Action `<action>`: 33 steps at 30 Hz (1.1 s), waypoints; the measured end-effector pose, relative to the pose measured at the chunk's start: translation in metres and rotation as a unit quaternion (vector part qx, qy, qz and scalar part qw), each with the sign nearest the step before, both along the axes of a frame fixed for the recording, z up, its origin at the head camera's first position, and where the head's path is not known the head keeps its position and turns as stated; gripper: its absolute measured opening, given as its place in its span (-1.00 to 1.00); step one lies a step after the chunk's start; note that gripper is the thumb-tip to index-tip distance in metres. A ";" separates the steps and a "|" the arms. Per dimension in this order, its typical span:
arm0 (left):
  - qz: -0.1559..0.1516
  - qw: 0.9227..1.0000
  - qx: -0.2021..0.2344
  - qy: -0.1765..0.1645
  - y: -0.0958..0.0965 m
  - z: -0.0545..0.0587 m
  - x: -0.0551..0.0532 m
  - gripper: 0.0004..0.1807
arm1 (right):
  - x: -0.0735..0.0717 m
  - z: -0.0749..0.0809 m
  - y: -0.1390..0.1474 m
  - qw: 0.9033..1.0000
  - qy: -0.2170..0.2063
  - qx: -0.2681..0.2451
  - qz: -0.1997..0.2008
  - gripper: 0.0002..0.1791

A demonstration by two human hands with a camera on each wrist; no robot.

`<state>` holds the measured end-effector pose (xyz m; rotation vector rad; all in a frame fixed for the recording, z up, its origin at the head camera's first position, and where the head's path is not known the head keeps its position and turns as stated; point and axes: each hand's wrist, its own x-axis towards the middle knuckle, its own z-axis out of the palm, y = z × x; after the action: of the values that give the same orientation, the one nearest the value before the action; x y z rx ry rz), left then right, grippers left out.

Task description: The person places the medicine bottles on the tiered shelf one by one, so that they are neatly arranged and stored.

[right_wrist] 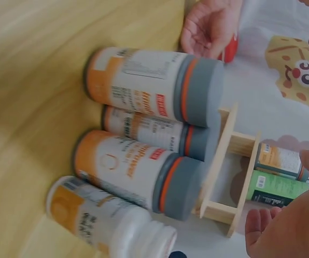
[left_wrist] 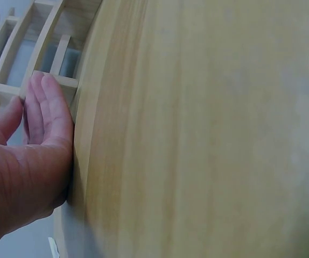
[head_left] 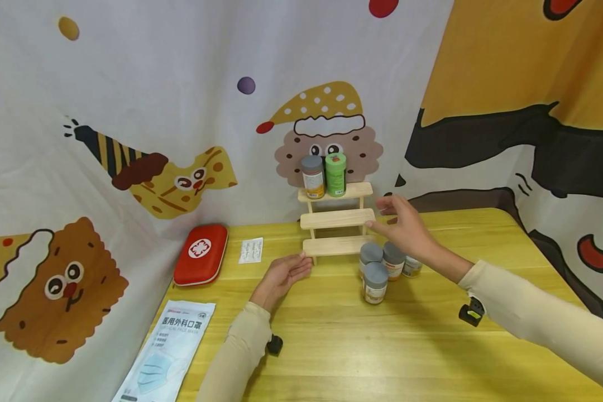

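A three-tier wooden rack stands against the back cloth. On its top tier sit a grey-lidded supplement bottle and a green bottle. My left hand is at the left end of the lowest tier, fingers extended along it and thumb at the board's end. At the right end of the middle tier is my right hand, thumb and fingers apart with nothing between them. Below it stand three grey-lidded bottles with orange-and-white labels. A white bottle beside them is partly hidden in the head view.
To the left lie a red zip case, a small printed paper and a face mask packet. The cartoon-printed cloth hangs behind the wooden table.
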<state>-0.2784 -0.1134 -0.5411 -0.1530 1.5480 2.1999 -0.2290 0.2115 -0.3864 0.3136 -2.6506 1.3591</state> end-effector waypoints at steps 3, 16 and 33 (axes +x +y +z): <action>-0.002 1.000 0.001 0.000 0.000 -0.001 0.000 -0.54 | 0.007 -0.006 0.005 1.000 0.000 0.001 0.006 -0.34; 0.002 1.000 0.001 -0.001 -0.001 -0.002 0.000 -0.57 | 0.031 -0.015 0.009 1.000 0.012 0.019 0.016 -0.36; 0.001 1.000 0.005 -0.001 0.000 0.003 0.000 -0.60 | 0.060 -0.032 0.003 0.998 0.010 0.058 0.021 -0.28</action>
<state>-0.2784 -0.1134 -0.5383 -0.1550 1.5352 2.2087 -0.1689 0.2146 -0.4186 0.3960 -2.7269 1.2082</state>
